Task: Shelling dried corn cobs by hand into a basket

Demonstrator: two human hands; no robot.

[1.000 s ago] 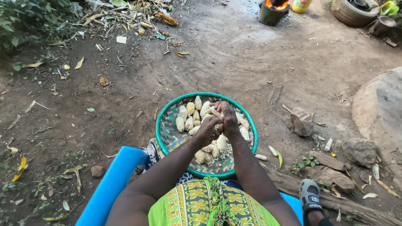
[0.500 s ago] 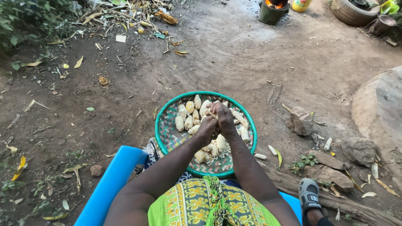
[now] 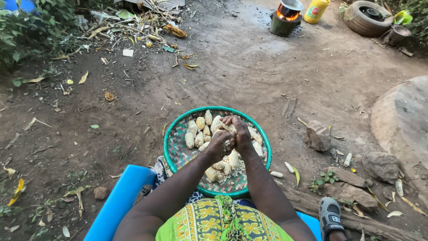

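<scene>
Maize cob [image 3: 228, 127] gripped in both hands over woven tray [image 3: 176, 149].

Cob's long axis ran away from the person, tip toward the tray's far rim. Left hand [image 3: 219, 145] and right hand [image 3: 243, 136] were pressed together, fingers curled tight round it. Loose cobs [image 3: 198, 131] and shelled kernels [image 3: 236, 169] lay beneath.

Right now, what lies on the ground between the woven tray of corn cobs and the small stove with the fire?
In the head view, the stretch between the woven tray and the stove is bare packed dirt, with only small twigs and leaf scraps scattered on it.
</scene>
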